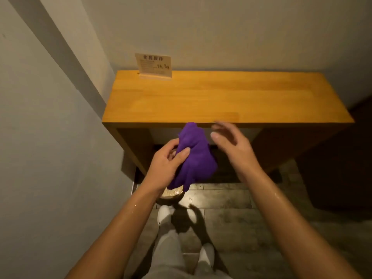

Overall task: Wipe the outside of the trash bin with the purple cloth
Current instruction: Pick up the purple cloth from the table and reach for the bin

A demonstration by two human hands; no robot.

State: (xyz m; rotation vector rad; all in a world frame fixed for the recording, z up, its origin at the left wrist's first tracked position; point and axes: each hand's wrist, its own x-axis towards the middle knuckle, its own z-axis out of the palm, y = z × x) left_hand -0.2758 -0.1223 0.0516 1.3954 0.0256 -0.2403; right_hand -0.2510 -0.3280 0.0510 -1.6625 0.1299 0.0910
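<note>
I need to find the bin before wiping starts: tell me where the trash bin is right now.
In the head view, the trash bin sits on the floor left of centre, mostly hidden under the left hand and purple cloth, before the wooden table.

My left hand point(168, 163) is raised ahead of me, thumb and fingers pinched closed on the purple cloth point(193, 156). My right hand point(231, 147) is beside it, fingers spread and slightly curled, holding nothing. Both forearms are extended forward.
</note>
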